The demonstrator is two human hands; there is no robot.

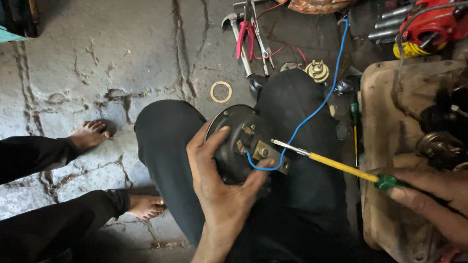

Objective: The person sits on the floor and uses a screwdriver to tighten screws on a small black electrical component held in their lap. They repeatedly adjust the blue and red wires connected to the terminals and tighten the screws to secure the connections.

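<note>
**Two hands, one terminal: keep the tip square and the housing still**

The left hand (222, 187) is wrapped around a round black metal horn-like housing (234, 141) resting on the person's dark-trousered knee (165, 146), near the middle of the scene, thumb and fingers closed on its rim. The right hand (434, 195), near right, is closed on the green handle of a yellow-shafted screwdriver (341, 167), its metal tip at the small brass bracket (265, 152) where a thin blue wire (321, 102) loops in. Doing this well likely means bracing the housing firmly on the knee, seating the tip fully before turning, and keeping the wire loop clear of the blade. Red-handled pliers (245, 39) lie far off on the cracked concrete floor (122, 63).
</note>
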